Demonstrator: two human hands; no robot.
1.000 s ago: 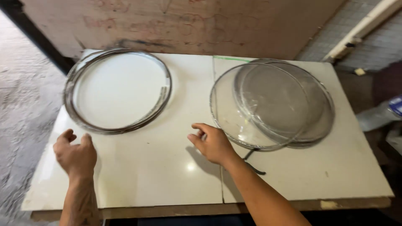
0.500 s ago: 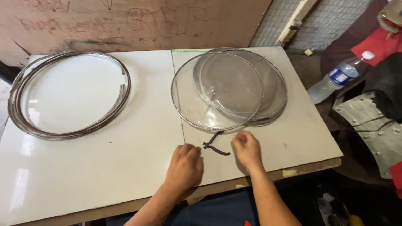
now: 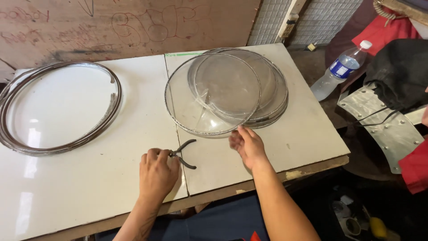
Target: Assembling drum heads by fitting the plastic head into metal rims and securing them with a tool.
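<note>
My left hand [image 3: 157, 173] rests on the white table [image 3: 89, 178] with its fingers closed on the jaw end of small black-handled pliers [image 3: 185, 154]. The pliers' handles stick out to the right, spread apart. My right hand [image 3: 247, 145] hovers just in front of a stack of round clear discs with metal rims [image 3: 214, 96], its fingertips at the near rim of the top disc. Its fingers are apart and nothing is in them. At the far left of the table lies a bundle of thin metal hoops [image 3: 113, 100].
A plastic water bottle [image 3: 341, 69] lies off the table's right side, next to dark cloth [image 3: 401, 71] and a riveted metal sheet [image 3: 383, 122]. A scribbled wooden board [image 3: 133, 22] stands behind the table. A seam runs down the tabletop's middle.
The view has shifted right. My left hand crossed from the left side to the pliers and took hold of them. My right hand moved toward the discs' near rim.
</note>
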